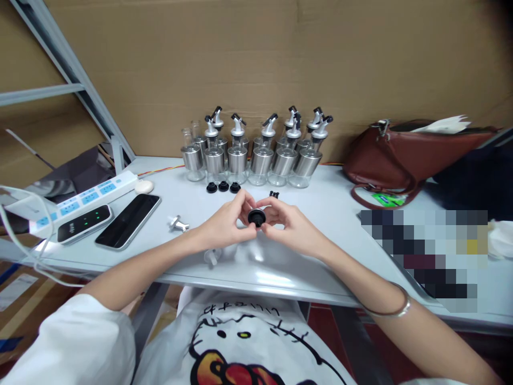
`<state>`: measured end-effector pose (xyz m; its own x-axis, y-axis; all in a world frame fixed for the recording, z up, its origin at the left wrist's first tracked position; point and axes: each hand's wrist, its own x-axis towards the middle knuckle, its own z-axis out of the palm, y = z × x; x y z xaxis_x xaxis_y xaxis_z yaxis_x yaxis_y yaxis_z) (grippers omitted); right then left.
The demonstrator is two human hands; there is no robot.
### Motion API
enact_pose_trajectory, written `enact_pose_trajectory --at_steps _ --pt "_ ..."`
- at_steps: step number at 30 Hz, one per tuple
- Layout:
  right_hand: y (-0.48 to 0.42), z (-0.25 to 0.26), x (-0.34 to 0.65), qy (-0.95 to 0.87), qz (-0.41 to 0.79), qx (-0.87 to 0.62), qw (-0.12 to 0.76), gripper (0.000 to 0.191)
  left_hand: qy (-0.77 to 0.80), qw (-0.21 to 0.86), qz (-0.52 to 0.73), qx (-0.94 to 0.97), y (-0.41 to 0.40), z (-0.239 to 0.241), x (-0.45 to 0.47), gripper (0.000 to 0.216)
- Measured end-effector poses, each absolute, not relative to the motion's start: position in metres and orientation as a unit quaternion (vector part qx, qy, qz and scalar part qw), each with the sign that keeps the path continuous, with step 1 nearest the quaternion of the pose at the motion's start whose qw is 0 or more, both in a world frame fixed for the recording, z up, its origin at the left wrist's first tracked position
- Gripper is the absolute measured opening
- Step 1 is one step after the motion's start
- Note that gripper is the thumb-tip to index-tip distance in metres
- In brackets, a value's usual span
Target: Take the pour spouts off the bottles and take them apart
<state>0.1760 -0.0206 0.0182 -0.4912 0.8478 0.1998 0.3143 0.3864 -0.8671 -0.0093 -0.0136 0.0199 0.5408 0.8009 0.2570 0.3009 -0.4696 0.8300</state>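
Both my hands meet over the middle of the grey table (332, 208), pinching a small round black cap (256, 216) between them. My left hand (228, 222) grips its left side with closed fingers. On the cap's right side, my right hand (290, 224) holds it with curled fingers. A small white plastic part (211, 256) lies on the table just under my left wrist. A small metal spout piece (178, 223) lies to the left of my left hand.
Several glass-and-steel dispenser bottles (260, 158) stand at the back, with three black caps (223, 187) before them. Two phones (128, 219) and a power strip (86, 198) lie at the left. A brown bag (401, 155) sits at the right.
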Motion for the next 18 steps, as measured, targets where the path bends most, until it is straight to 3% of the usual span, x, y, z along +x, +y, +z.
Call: enact_pose_trajectory --at_steps 18 --pt "-0.027 0.026 0.178 -0.790 0.347 -0.374 0.340 0.021 0.312 0.383 0.381 0.782 -0.017 0.013 -0.005 0.033"
